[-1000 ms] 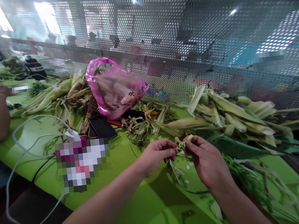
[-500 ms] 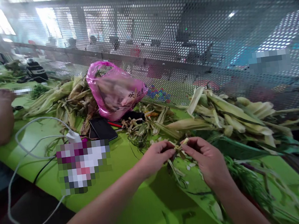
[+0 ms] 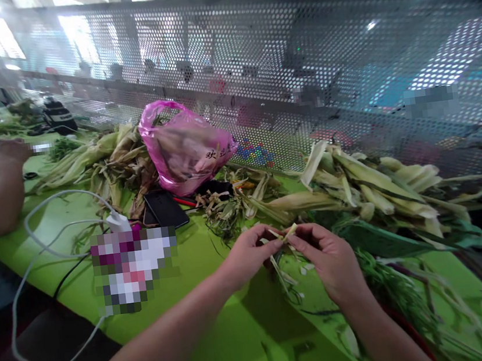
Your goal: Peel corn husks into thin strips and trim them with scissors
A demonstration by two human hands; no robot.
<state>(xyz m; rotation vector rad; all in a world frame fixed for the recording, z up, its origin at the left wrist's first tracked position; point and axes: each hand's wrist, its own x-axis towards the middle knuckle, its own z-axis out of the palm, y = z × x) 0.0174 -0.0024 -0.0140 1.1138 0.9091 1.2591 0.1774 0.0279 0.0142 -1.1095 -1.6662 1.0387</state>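
My left hand (image 3: 248,257) is closed, thumb and forefinger pinching one end of a small pale strip of corn husk (image 3: 290,232). From the other side my right hand (image 3: 333,260) pinches the same strip, its fingertips almost meeting those of the left. Narrow loose strips hang and lie just under the fingers on the green table (image 3: 226,346). Exactly how the strip is folded between the fingertips is too small to make out. Behind my hands lies a heap of dried corn husks (image 3: 373,182), partly on a green sheet (image 3: 375,238).
A pink plastic bag (image 3: 188,146) stands mid-table beside more husks (image 3: 119,160). In front are a dark phone (image 3: 166,208) and a white charger (image 3: 118,222) with looping cable. Green fronds (image 3: 398,296) lie right. Another person's hand (image 3: 9,151) is at left. A perforated metal screen (image 3: 250,44) runs behind.
My right hand has shifted slightly left, closer to my left hand, and the pinched strip has turned a little. The other person's hand at left has moved slightly right.
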